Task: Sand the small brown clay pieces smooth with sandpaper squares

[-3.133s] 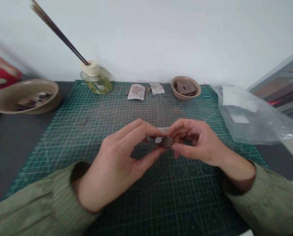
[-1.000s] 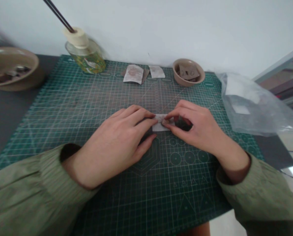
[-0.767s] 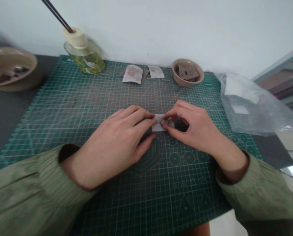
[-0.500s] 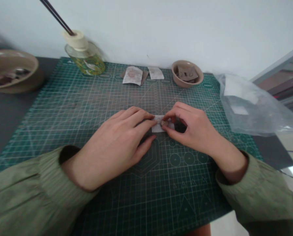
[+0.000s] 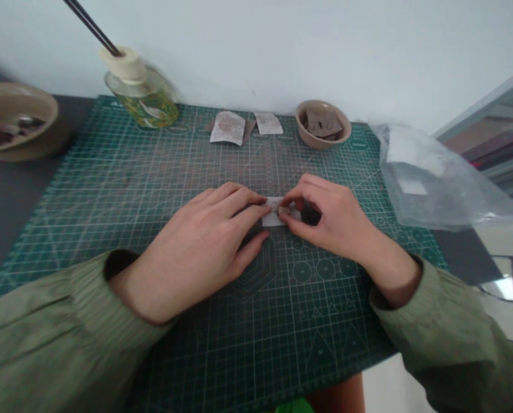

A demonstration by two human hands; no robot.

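Note:
A small white slip of paper or cloth point(image 5: 271, 221) lies on the green cutting mat point(image 5: 162, 166), between my two hands. The fingertips of my left hand point(image 5: 200, 244) rest on its left end; the fingers are stretched out and hold nothing. With thumb and forefinger, my right hand point(image 5: 331, 221) pinches a small brownish, roundish piece point(image 5: 284, 211) against the slip. Part of that piece is hidden by the fingers, and its exact kind is unclear.
Along the wall stand a reed diffuser bottle point(image 5: 142, 100), stained white slips point(image 5: 228, 127) and a small bowl point(image 5: 303, 129) of brown pieces. A larger bowl point(image 5: 41, 137) is at far left. On the right lies a clear plastic bag point(image 5: 446, 198).
The whole view has shifted slightly, so everything sits a little further up and left. Both hands keep nearly the same pose on the slip, and the right still pinches the small piece.

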